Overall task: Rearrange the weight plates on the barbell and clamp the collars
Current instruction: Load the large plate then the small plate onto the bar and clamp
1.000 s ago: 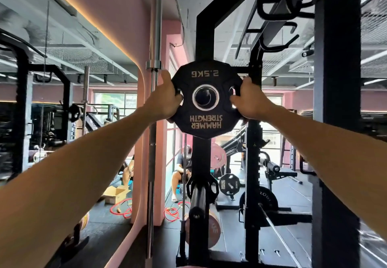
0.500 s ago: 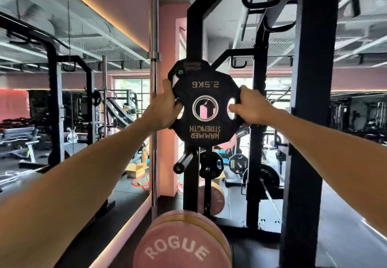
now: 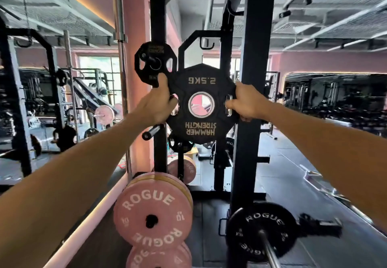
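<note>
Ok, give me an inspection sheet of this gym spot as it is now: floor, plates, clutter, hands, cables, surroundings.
Surface: dark floor, partly bare.
Job's things: 2.5 kg plate held in the air, print upside down, centre hole free; black Rogue plate on the barbell.
Clutter: pink Rogue plates stacked on a storage peg; small black plate on an upper peg.
Hands: left hand and right hand grip the plate's opposite edges.
Cables: cannot tell.
Surroundings: black rack upright, pink walls, other racks.

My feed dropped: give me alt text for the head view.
Both hands, left hand and right hand, grip a black 2.5 kg plate upside down before a black rack; pink Rogue plates are stored below.
</note>
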